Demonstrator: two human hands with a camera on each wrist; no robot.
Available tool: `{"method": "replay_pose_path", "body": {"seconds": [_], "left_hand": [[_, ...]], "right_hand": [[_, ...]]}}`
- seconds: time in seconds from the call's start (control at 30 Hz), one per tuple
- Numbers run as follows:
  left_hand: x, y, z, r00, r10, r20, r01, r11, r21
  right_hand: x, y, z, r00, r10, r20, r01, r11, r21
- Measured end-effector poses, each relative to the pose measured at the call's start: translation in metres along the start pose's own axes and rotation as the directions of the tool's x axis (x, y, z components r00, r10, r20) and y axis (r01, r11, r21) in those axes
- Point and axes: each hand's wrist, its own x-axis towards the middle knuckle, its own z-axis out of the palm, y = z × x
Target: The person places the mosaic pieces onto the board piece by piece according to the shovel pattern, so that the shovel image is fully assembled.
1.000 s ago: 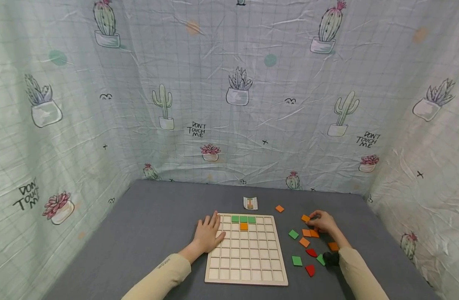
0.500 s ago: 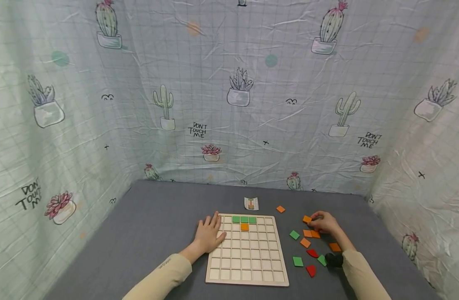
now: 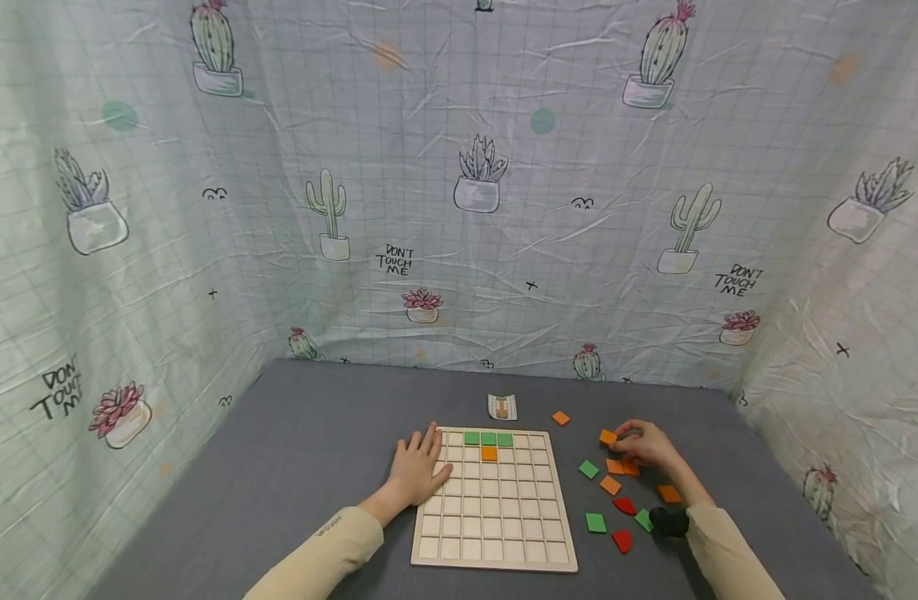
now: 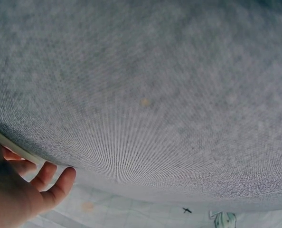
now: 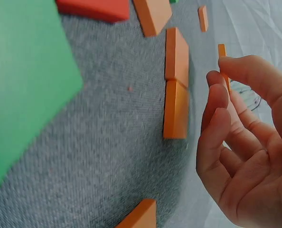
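Note:
My left hand (image 3: 416, 468) lies with spread fingers over the left edge of a pale wooden grid board (image 3: 492, 527). In its upper rows sit three green square tiles (image 3: 489, 438) side by side, with one orange square tile (image 3: 489, 453) below the middle one. Off to the right of the board, my right hand (image 3: 649, 443) pinches an orange tile (image 3: 608, 437) between thumb and fingers; the right wrist view shows this tile (image 5: 221, 50) edge-on, held above the cloth. Just below that hand two orange tiles (image 5: 177, 54) lie end to end.
Loose green tiles (image 3: 595, 523), orange tiles (image 3: 610, 485) and red rounded pieces (image 3: 621, 542) are scattered right of the board. Behind the board lies a small printed card (image 3: 502, 407) with a grid pattern. A cactus-print curtain (image 3: 459, 317) encloses the grey table (image 3: 316, 433).
The orange tile in my right hand has shifted slightly left, with the hand nearly in place. My left hand stays on the board's edge.

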Motion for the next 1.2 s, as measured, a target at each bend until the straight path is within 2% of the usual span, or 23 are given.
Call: {"method": "replay_pose_path", "body": {"seconds": [0.1, 0.33, 0.47, 0.6, 0.97, 1.2], "left_hand": [[-0.001, 0.000, -0.001, 1.000, 0.001, -0.004, -0.001, 1.000, 0.001], [-0.001, 0.000, 0.001, 1.000, -0.004, 0.004, 0.004, 1.000, 0.013], [0.000, 0.001, 0.001, 1.000, -0.007, 0.006, 0.006, 1.000, 0.026], [0.000, 0.001, 0.002, 1.000, -0.011, 0.017, 0.010, 0.999, 0.035], [0.000, 0.000, 0.000, 1.000, -0.006, 0.019, 0.006, 1.000, 0.016], [-0.001, 0.001, -0.002, 1.000, -0.001, 0.005, 0.001, 1.000, 0.013]], "right_hand": [[-0.001, -0.002, 0.001, 0.998, -0.051, 0.035, 0.050, 0.998, 0.024], [-0.004, -0.011, 0.016, 0.999, -0.043, -0.003, 0.043, 0.999, -0.001], [-0.007, -0.015, 0.023, 0.995, -0.098, 0.016, 0.098, 0.995, 0.008], [-0.011, -0.020, 0.030, 0.986, -0.161, 0.047, 0.160, 0.987, 0.032], [-0.021, -0.033, 0.053, 0.953, -0.293, 0.076, 0.294, 0.956, -0.008], [-0.024, -0.035, 0.068, 0.943, -0.324, 0.068, 0.326, 0.945, -0.013]]}}
